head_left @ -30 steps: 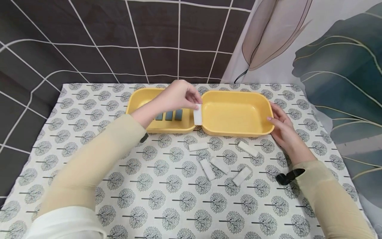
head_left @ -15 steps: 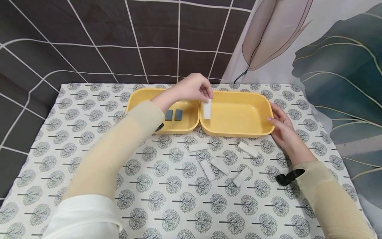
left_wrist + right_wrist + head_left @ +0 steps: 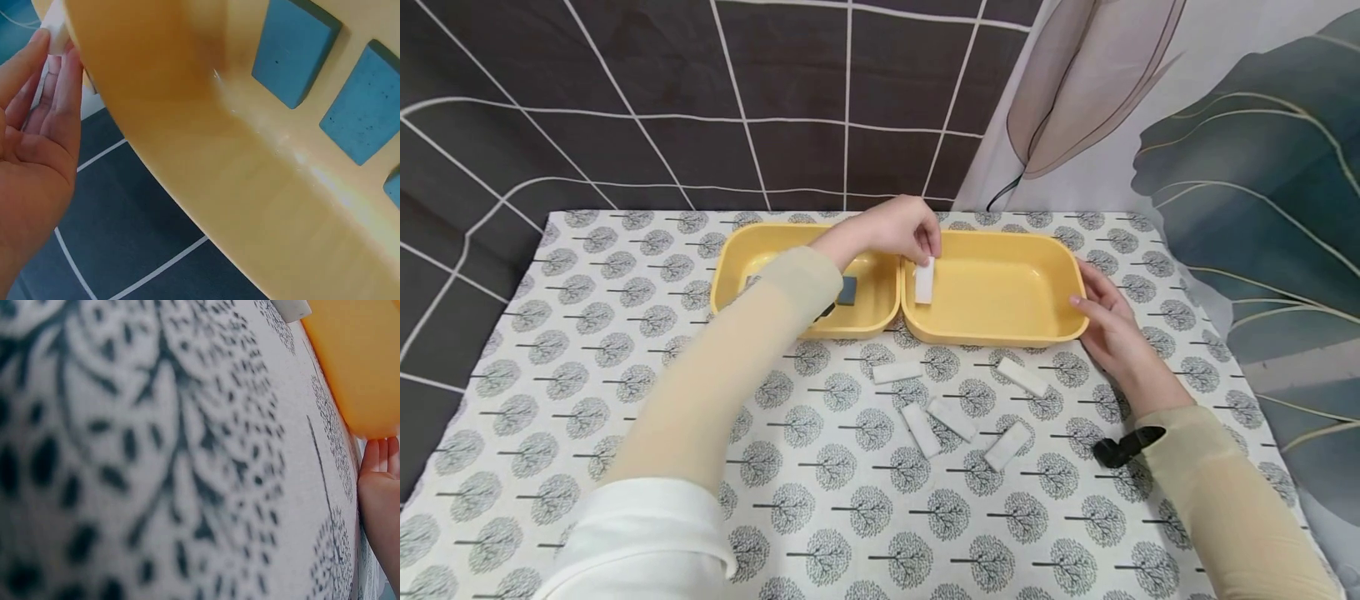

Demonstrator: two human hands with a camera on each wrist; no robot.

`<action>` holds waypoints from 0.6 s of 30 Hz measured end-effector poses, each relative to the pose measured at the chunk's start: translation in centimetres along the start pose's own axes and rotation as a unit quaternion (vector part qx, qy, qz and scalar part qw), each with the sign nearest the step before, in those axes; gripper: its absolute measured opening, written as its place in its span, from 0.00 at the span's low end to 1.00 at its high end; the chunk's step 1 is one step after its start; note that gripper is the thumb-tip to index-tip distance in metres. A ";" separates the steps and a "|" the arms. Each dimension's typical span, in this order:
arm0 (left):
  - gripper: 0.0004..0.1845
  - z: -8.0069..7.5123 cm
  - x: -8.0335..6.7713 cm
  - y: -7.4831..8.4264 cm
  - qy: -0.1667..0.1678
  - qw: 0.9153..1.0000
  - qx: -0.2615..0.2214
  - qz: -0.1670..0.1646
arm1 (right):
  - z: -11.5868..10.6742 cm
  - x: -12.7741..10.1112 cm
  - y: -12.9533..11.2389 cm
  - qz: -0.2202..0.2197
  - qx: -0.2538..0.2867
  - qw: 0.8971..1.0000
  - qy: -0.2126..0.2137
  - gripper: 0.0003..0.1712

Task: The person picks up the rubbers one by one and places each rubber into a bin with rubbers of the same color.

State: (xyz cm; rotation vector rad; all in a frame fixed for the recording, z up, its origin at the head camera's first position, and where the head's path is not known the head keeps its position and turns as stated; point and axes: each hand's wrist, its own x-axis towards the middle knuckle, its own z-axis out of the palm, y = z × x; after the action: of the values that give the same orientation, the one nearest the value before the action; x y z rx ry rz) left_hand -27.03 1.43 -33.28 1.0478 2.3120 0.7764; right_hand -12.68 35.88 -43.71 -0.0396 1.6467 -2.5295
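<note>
My left hand point(image 3: 901, 228) pinches the top of a white rectangular block point(image 3: 924, 282) by the left wall of the right yellow bin point(image 3: 1000, 293). The block hangs upright there; whether it touches the bin floor I cannot tell. In the left wrist view, thumb and fingers hold the white block point(image 3: 57, 32) beyond the wall of the left bin point(image 3: 169, 125). At the right bin's far right end, my right hand point(image 3: 1111, 325) grips the wall, thumb at the rim and fingers outside. The right wrist view catches only part of this hand point(image 3: 381, 494) against the yellow bin point(image 3: 356, 362).
Several white blocks point(image 3: 921, 429) lie loose on the tree-patterned cloth point(image 3: 820, 500) before the bins. Blue-grey blocks point(image 3: 297, 53) sit in the left bin, partly hidden by my left arm in the head view. A dark tiled backdrop point(image 3: 790, 158) stands behind.
My left hand has carried the white block rightward from the gap between the bins, over the rim, then slightly down into the right bin. The right hand stays in place.
</note>
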 end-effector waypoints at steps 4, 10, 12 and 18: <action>0.07 0.0 0.5 0.0 -0.020 1.000 0.013 -0.001 | 0.0 -0.1 -0.1 -0.002 -0.003 1.000 0.002 0.36; 0.06 -0.1 1.6 0.4 -0.055 0.996 0.063 0.003 | 0.1 -0.2 -0.2 -0.002 -0.011 1.000 0.007 0.36; 0.06 -0.1 1.9 0.5 -0.070 0.995 0.073 0.002 | 0.1 -0.2 -0.2 0.001 -0.011 1.000 0.009 0.36; 0.09 0.3 2.5 0.6 -0.104 0.992 0.077 -0.003 | 0.3 -0.3 -0.3 0.006 -0.013 1.000 0.011 0.37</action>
State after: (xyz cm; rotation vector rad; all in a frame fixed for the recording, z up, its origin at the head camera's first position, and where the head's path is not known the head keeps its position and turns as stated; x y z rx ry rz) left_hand -28.04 3.81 -33.61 1.1299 2.2208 0.4661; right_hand -12.34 35.80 -43.30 -0.0053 1.6831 -2.5083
